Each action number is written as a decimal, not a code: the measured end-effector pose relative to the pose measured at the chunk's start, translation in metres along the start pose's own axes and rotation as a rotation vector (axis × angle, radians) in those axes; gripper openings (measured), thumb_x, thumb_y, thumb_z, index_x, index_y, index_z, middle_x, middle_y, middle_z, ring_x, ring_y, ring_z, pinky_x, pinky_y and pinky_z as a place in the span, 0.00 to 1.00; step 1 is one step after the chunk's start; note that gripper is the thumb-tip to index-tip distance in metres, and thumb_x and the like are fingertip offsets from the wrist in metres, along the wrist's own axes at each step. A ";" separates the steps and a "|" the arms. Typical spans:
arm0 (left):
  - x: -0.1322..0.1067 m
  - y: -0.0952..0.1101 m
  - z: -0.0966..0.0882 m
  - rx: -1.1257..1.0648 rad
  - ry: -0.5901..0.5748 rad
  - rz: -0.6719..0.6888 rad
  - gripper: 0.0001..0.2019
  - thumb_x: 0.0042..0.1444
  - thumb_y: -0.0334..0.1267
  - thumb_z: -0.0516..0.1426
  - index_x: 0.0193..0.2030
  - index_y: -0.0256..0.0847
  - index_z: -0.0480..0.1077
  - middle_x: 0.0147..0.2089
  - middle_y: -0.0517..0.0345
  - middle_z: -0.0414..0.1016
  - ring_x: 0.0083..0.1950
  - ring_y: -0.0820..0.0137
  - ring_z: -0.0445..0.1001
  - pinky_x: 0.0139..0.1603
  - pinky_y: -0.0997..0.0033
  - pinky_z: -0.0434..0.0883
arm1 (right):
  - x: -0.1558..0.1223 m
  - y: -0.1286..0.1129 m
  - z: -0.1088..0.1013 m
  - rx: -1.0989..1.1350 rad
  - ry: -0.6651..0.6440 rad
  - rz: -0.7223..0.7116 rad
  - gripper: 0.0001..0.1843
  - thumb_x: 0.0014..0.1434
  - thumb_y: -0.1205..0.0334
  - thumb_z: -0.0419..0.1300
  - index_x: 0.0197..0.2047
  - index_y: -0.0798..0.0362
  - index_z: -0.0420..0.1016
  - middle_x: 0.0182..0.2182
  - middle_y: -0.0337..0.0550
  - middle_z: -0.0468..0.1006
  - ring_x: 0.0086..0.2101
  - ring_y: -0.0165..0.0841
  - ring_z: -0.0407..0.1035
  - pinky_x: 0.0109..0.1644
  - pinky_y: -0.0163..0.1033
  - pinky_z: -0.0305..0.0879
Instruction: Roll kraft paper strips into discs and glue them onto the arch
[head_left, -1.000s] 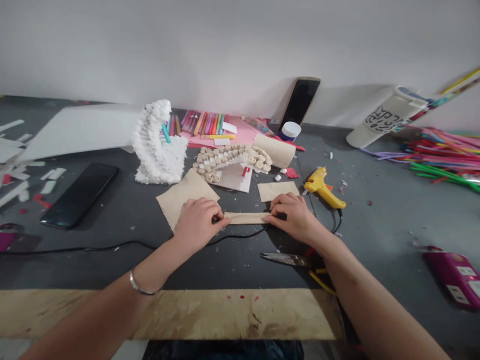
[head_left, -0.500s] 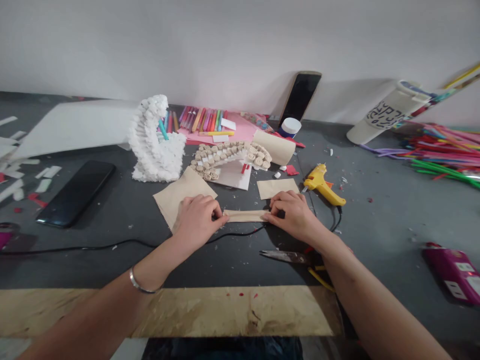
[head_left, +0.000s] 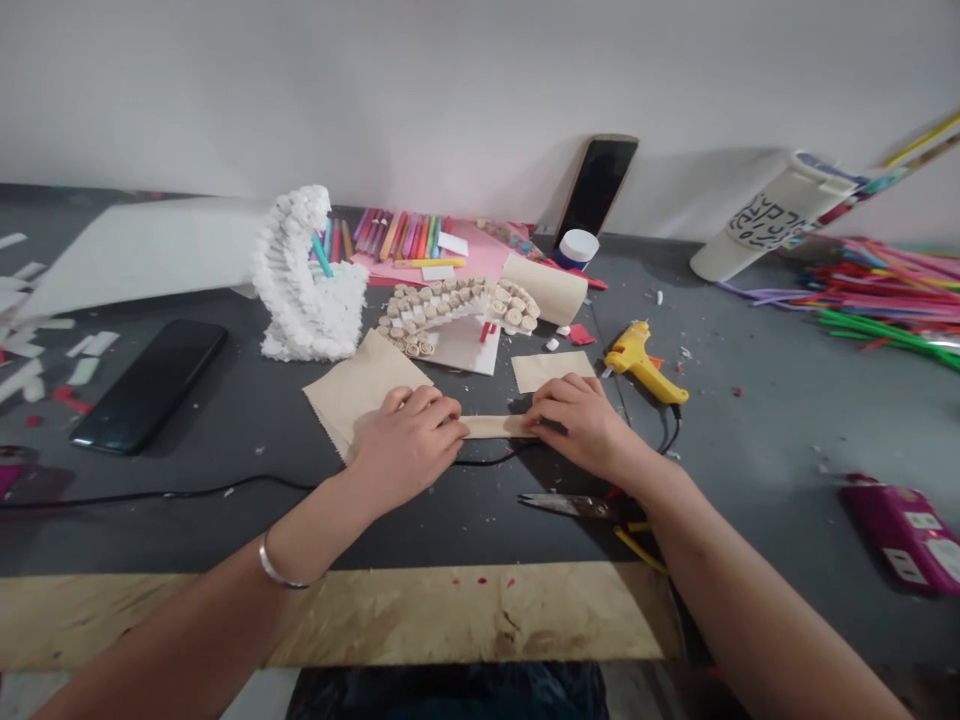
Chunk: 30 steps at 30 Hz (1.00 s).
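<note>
A narrow folded strip of beige fabric [head_left: 495, 427] lies across the dark table between my hands. My left hand [head_left: 412, 430] covers its left end, fingers curled down on it. At the other end, my right hand [head_left: 574, 420] pinches the strip with thumb and fingers. Under and behind my left hand is a larger beige fabric piece [head_left: 367, 385] with a zigzag edge. A small beige rectangle [head_left: 551, 371] sits just behind my right hand. Scissors [head_left: 570, 506] lie in front of my right hand, their handles partly hidden by my forearm.
Right of my hands is a yellow glue gun [head_left: 641, 362], its black cord [head_left: 255, 481] crossing the table. Behind stand a white textured model [head_left: 307, 290] and a piece covered in beige rolls [head_left: 442, 305]. A phone [head_left: 150, 385] lies left; a tumbler [head_left: 772, 215] leans right.
My left hand has moved slightly right and flattened over the strip's left end, hiding more of it. My right hand has shifted its fingers a little and still grips the other end.
</note>
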<state>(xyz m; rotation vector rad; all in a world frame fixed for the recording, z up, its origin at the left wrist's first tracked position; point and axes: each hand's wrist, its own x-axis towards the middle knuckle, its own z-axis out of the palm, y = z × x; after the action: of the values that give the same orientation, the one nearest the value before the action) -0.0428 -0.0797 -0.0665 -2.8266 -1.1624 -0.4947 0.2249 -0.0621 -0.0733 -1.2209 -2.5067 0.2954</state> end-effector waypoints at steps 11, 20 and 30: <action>0.004 0.000 0.005 0.027 -0.043 -0.008 0.14 0.67 0.37 0.48 0.37 0.43 0.74 0.40 0.54 0.77 0.47 0.64 0.68 0.48 0.57 0.56 | 0.002 -0.016 -0.009 -0.168 -0.052 -0.062 0.07 0.62 0.58 0.58 0.35 0.50 0.76 0.34 0.44 0.78 0.40 0.39 0.66 0.46 0.46 0.53; 0.008 0.002 0.003 -0.009 -0.056 -0.057 0.14 0.67 0.36 0.47 0.38 0.40 0.72 0.40 0.52 0.78 0.47 0.62 0.70 0.49 0.57 0.56 | 0.006 -0.021 -0.008 -0.236 -0.060 -0.092 0.15 0.66 0.61 0.52 0.31 0.50 0.76 0.32 0.45 0.79 0.39 0.38 0.66 0.46 0.46 0.51; 0.007 0.001 -0.002 -0.184 -0.034 -0.177 0.13 0.67 0.40 0.49 0.39 0.42 0.74 0.41 0.54 0.79 0.47 0.64 0.72 0.51 0.58 0.57 | 0.004 -0.023 -0.010 -0.078 0.022 -0.048 0.07 0.61 0.67 0.53 0.33 0.52 0.70 0.34 0.46 0.77 0.37 0.38 0.67 0.45 0.44 0.56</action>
<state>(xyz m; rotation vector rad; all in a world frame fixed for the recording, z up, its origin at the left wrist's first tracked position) -0.0379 -0.0766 -0.0626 -2.9077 -1.4538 -0.5949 0.2101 -0.0722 -0.0556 -1.1839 -2.5465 0.1726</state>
